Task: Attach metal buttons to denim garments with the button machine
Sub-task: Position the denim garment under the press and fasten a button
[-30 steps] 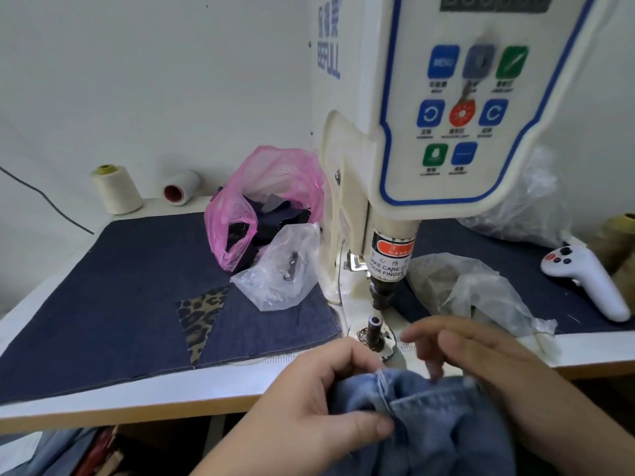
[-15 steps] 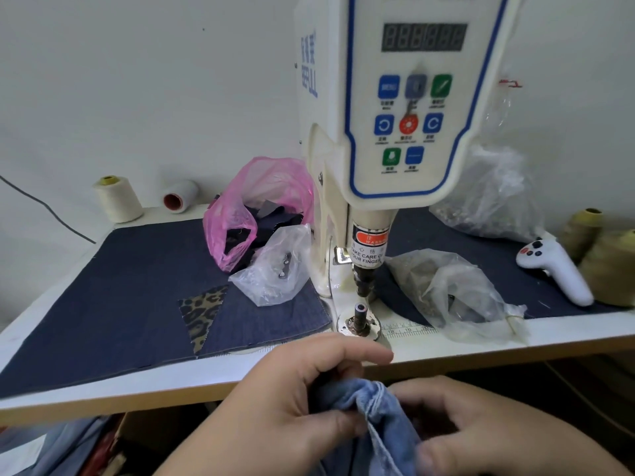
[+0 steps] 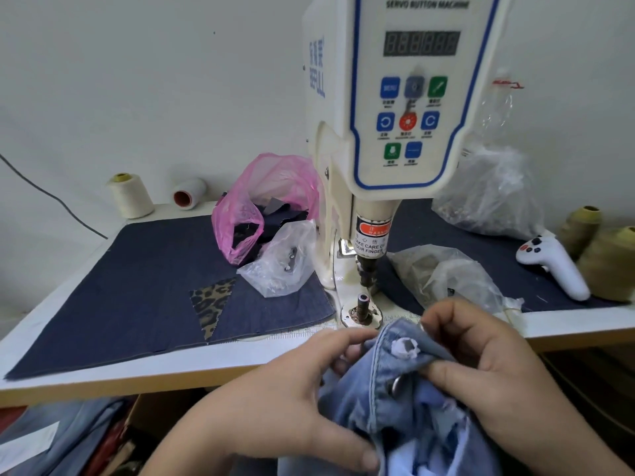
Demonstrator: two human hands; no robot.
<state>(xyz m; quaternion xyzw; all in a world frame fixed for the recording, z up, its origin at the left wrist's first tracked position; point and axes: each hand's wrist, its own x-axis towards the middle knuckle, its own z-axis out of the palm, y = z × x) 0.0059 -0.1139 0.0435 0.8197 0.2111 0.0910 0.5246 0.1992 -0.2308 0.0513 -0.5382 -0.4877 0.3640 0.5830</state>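
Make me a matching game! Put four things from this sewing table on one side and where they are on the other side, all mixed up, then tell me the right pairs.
Things:
1. cream thread cone
2. white handheld controller with dark buttons
3. pink plastic bag
4. light blue denim garment

Places:
A. held in both hands, at the table's front edge
B. right side of the table, beside olive thread cones
C. back left corner, by the wall
D. just left of the white button machine

Pairs: 1-C, 2-B, 3-D, 4-A
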